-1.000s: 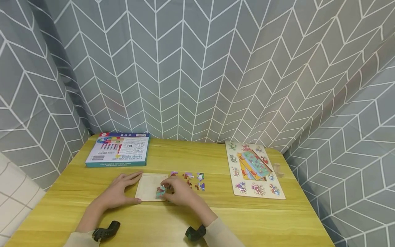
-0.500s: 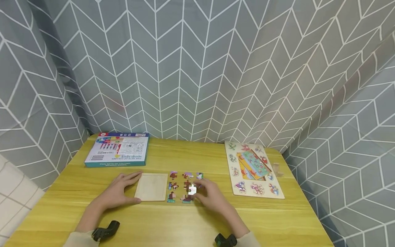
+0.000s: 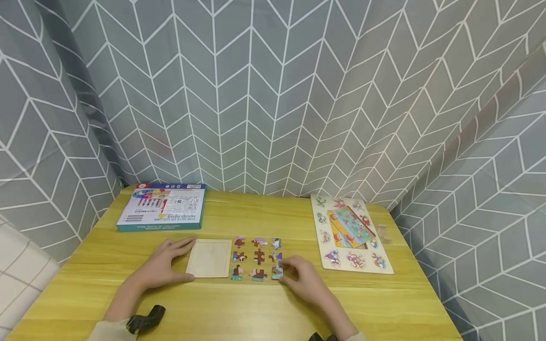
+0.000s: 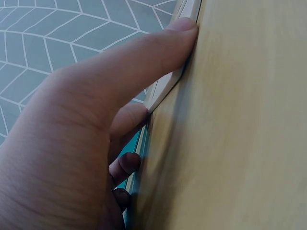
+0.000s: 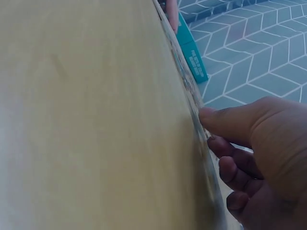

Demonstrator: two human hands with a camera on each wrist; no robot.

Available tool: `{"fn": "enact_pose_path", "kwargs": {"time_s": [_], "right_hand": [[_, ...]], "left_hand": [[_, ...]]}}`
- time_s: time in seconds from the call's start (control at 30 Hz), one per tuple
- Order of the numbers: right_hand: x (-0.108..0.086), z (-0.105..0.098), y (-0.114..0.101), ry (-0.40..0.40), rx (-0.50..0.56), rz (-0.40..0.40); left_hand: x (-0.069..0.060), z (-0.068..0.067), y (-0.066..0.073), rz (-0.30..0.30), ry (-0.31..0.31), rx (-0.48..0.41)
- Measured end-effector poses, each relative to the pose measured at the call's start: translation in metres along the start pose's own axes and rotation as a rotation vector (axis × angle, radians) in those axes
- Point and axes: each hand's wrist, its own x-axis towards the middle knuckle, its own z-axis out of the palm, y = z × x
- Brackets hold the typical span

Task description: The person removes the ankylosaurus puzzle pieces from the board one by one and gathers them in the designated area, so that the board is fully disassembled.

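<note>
A shallow, pale wooden puzzle tray (image 3: 209,258) lies on the table, its inside bare. My left hand (image 3: 164,265) rests at its left side with thumb and fingers spread straight, the tips touching the tray's near and far left corners. Right of the tray, colourful jigsaw pieces (image 3: 258,256) lie in rows, slightly apart. At the near right corner of these rows, my right hand (image 3: 304,280) pinches a teal jigsaw piece (image 3: 276,272) by its edges between thumb and forefinger. In the right wrist view, the right hand's other fingers are curled and the piece is barely visible.
A flat teal-edged box (image 3: 162,208) stands at the back left. Toward the right lies a white board with animal pictures (image 3: 337,258), bearing colourful cards (image 3: 351,227). Small wooden bits (image 3: 384,234) lie beside it. A grey patterned curtain (image 3: 264,94) hangs behind the table.
My right hand has moved right, from over the tray to the near right of the pieces, and the teal piece is now out of the tray. My left hand stays in place.
</note>
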Motion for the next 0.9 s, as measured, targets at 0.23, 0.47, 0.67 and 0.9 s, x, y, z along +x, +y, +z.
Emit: {"fn": "enact_pose_path", "kwargs": {"time_s": [0.23,0.47,0.67,0.9], "right_hand": [[-0.003,0.007,0.005,0.015,0.02,-0.028],[-0.004,0.011,0.007,0.031,0.022,-0.02],[-0.004,0.011,0.008,0.029,0.013,0.001],[-0.006,0.011,0.009,0.044,0.0,-0.02]], "left_hand": [[0.0,-0.001,0.0,0.009,0.006,0.001],[0.0,-0.002,-0.002,0.002,0.0,0.005],[0.0,-0.001,-0.003,-0.002,0.0,0.009],[-0.002,-0.001,-0.002,-0.002,0.001,0.01]]}}
